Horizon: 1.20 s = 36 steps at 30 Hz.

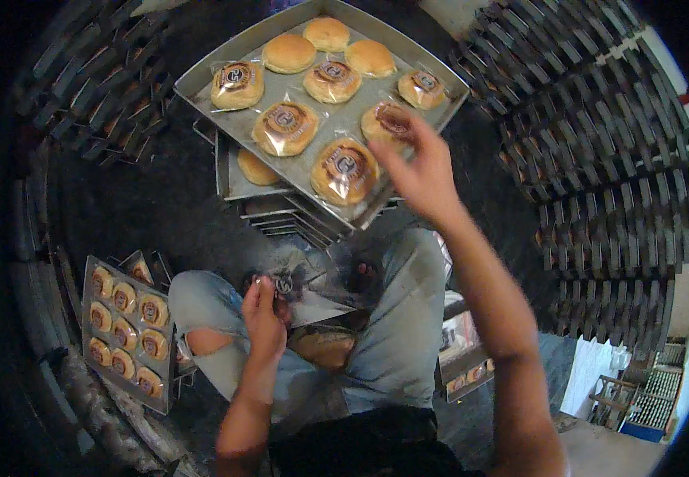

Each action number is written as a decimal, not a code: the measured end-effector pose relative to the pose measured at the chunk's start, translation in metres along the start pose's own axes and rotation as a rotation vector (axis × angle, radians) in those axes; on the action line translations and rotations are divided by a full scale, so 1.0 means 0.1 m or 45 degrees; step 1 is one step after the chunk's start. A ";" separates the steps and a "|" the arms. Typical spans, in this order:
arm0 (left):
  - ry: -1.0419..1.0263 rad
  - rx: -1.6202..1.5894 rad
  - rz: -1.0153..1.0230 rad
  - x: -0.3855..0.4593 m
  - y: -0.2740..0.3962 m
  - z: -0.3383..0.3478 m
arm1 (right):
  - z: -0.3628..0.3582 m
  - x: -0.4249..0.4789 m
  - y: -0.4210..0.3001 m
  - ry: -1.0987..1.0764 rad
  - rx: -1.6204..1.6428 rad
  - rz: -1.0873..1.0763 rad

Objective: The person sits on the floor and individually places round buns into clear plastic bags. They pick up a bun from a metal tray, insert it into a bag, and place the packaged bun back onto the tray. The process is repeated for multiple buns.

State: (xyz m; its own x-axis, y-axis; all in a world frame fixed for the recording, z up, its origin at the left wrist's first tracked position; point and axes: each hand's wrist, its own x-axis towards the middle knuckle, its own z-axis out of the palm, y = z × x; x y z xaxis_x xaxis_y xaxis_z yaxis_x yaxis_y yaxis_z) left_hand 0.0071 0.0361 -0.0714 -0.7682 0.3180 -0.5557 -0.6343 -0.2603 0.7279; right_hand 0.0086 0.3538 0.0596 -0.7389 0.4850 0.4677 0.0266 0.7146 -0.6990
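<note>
Round golden buns lie on a metal baking tray (332, 119) before me, the top one of a stack. Several are in clear printed wrappers, such as the wrapped bun (344, 171) at the near corner; at the far corner are unwrapped buns (289, 53). My right hand (419, 158) is at a wrapped bun (387, 122) near the tray's right edge, its fingers partly covering the bun; whether they grip it cannot be told. Above my left knee, my left hand (267, 310) has its fingers closed around a small clear printed wrapper (284, 285).
Beneath the top tray, a lower tray (222, 173) holds another bun. A tray of wrapped buns (171, 358) stands at the left, and more trays (449, 381) are to the right of my leg. Stacked dark trays (601, 137) fill the right side; others (100, 89) stand at the upper left.
</note>
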 end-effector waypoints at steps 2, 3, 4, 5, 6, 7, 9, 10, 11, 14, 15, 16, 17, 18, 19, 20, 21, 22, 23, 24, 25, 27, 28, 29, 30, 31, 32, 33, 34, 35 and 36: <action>0.096 -0.119 -0.101 0.09 -0.03 -0.10 | 0.17 0.70 0.45 -0.047 -0.299 -0.111; 0.092 -0.150 -0.155 0.11 -0.05 -0.10 | 0.19 1.02 0.82 -0.021 -0.520 -0.251; 0.102 -0.179 -0.205 0.11 -0.08 -0.11 | 0.21 1.32 1.17 -0.002 -0.726 -0.393; 0.106 -0.206 -0.256 0.12 -0.07 -0.08 | 0.16 1.59 1.38 -0.074 -0.727 -0.247; 0.148 -0.112 -0.284 0.09 0.00 0.04 | 0.16 1.82 1.56 -0.145 -0.718 -0.102; 0.145 -0.144 -0.295 0.12 -0.03 0.07 | 0.21 2.03 1.67 -0.166 -0.716 0.099; 0.113 -0.213 -0.353 0.18 -0.07 0.04 | 0.28 2.29 1.84 -0.203 -0.714 0.515; 0.121 -0.268 -0.383 0.21 -0.08 -0.03 | 0.44 2.41 1.51 -0.318 -0.743 0.721; 0.132 -0.270 -0.376 0.22 -0.08 -0.05 | 0.50 2.48 1.33 -0.361 -0.650 0.770; 0.101 -0.280 -0.385 0.24 -0.11 -0.03 | 0.45 2.57 1.37 -0.434 -0.490 0.908; 0.080 -0.314 -0.381 0.25 -0.13 -0.03 | 0.48 2.52 1.38 -0.333 -0.443 0.849; 0.059 -0.348 -0.377 0.26 -0.14 -0.03 | 0.50 2.43 1.39 -0.232 -0.396 0.789; 0.063 -0.358 -0.379 0.26 -0.16 -0.02 | 0.52 2.36 1.38 -0.133 -0.349 0.729; 0.060 -0.361 -0.373 0.25 -0.15 0.02 | 0.48 2.33 1.44 -0.103 -0.359 0.726; 0.056 -0.365 -0.369 0.24 -0.15 0.05 | 0.43 2.29 1.49 -0.074 -0.369 0.724; 0.046 -0.329 -0.358 0.23 -0.15 0.07 | 0.36 2.26 1.53 -0.042 -0.381 0.722; 0.037 -0.291 -0.345 0.21 -0.14 0.06 | 0.32 2.20 1.43 0.021 -0.304 0.685; 0.034 -0.259 -0.321 0.21 -0.12 0.05 | 0.34 2.09 1.23 0.079 -0.221 0.639; 0.057 -0.254 -0.288 0.18 -0.10 0.02 | 0.31 1.96 1.06 0.138 -0.141 0.592; 0.062 -0.249 -0.255 0.17 -0.07 0.01 | 0.17 1.85 0.99 0.276 -0.337 0.337; 0.082 -0.248 -0.217 0.17 -0.04 -0.03 | 0.08 1.68 0.76 0.319 -0.143 0.210; 0.212 0.448 0.422 0.30 -0.14 -0.29 | -0.10 1.15 0.06 0.350 0.245 0.105; 0.212 0.445 0.452 0.18 -0.07 -0.31 | -0.22 0.78 -0.25 0.342 0.428 0.144; 0.218 0.447 0.491 0.07 0.00 -0.35 | -0.25 0.36 -0.36 0.336 0.809 0.148; 0.138 0.096 0.260 -0.07 0.36 -0.17 | -0.33 -0.16 -0.40 0.289 1.019 0.243; 0.043 -0.256 0.039 -0.14 0.60 -0.03 | -0.37 -0.69 -0.43 0.292 1.002 0.380; 0.040 -0.203 0.082 -0.21 0.65 0.01 | -0.40 -1.22 -0.55 0.166 1.211 0.597; 0.003 -0.136 0.109 -0.25 0.66 0.11 | -0.41 -1.70 -0.67 0.162 1.370 0.907; -0.043 -0.090 0.131 -0.30 0.65 0.14 | -0.47 -1.94 -0.84 0.019 1.470 1.197; -0.081 -0.046 0.159 -0.35 0.65 0.16 | -0.50 -2.05 -0.93 0.115 1.479 1.120; -0.146 -0.021 0.159 -0.42 0.61 0.18 | -0.57 -2.13 -1.00 0.212 1.475 1.042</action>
State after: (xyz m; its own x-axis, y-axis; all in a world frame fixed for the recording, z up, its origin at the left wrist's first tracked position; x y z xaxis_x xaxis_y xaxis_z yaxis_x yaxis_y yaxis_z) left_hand 0.0026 0.0234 0.0035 -0.8268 0.3841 -0.4109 -0.5364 -0.3188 0.7814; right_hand 0.2017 0.2073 0.0609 -0.6958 0.6632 -0.2758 -0.2160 -0.5594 -0.8002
